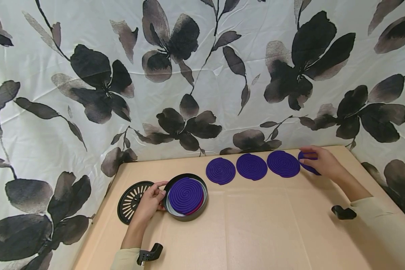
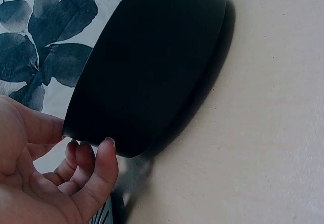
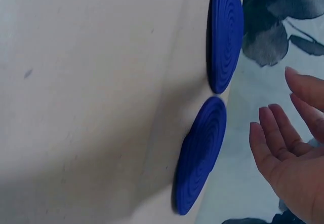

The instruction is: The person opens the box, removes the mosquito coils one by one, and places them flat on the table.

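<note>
My left hand (image 1: 149, 201) pinches the left side of a black round tin (image 2: 152, 67), thumb at the rim and fingertips against its wall. In the tin lies a purple mosquito coil (image 1: 185, 195), with a pinkish-red edge (image 1: 199, 207) showing beneath it. At the far right my right hand (image 1: 323, 160) hovers over the last coil (image 1: 312, 170) of a row and partly hides it. From the right wrist view, that hand's fingers are loosely spread beside the coil (image 3: 202, 155), holding nothing.
Three more purple coils (image 1: 251, 167) lie side by side along the table's back edge. A black slotted lid (image 1: 124, 208) lies left of the tin, partly behind my left hand. Floral cloth (image 1: 243, 93) hangs behind the wooden table (image 1: 256, 232).
</note>
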### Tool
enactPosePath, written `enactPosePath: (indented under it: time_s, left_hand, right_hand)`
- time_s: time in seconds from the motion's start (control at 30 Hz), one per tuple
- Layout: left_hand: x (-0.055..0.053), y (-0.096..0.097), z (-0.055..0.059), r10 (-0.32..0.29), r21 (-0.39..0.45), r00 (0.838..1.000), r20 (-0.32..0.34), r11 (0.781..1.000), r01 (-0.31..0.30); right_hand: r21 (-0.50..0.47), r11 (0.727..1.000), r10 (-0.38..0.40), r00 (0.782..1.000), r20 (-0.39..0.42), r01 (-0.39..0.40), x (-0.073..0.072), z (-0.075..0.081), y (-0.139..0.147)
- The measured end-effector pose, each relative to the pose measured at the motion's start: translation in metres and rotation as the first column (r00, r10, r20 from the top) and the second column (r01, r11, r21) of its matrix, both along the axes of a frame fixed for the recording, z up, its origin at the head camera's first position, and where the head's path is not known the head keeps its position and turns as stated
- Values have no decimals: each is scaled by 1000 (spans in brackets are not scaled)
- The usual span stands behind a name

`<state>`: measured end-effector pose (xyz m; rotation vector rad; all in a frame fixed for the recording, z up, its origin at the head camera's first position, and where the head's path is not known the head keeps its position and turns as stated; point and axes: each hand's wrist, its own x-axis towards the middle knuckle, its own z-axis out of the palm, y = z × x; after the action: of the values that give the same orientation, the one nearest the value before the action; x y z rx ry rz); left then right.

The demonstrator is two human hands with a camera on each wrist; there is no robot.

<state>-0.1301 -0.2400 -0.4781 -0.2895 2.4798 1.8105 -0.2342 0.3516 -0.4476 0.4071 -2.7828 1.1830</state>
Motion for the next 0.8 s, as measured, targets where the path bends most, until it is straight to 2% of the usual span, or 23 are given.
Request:
enactPosePath:
  time_s: [0.33, 0.8]
  left_hand:
    - [1, -3, 0, -6, -13, 1000, 3, 1000, 6]
    - [4, -6, 1, -23, -25, 1000, 2, 999, 23]
  right_hand:
    - [-27, 999, 43, 993, 114, -40, 9, 14, -28]
    - [-135, 982, 145, 984, 102, -130, 23, 22, -69]
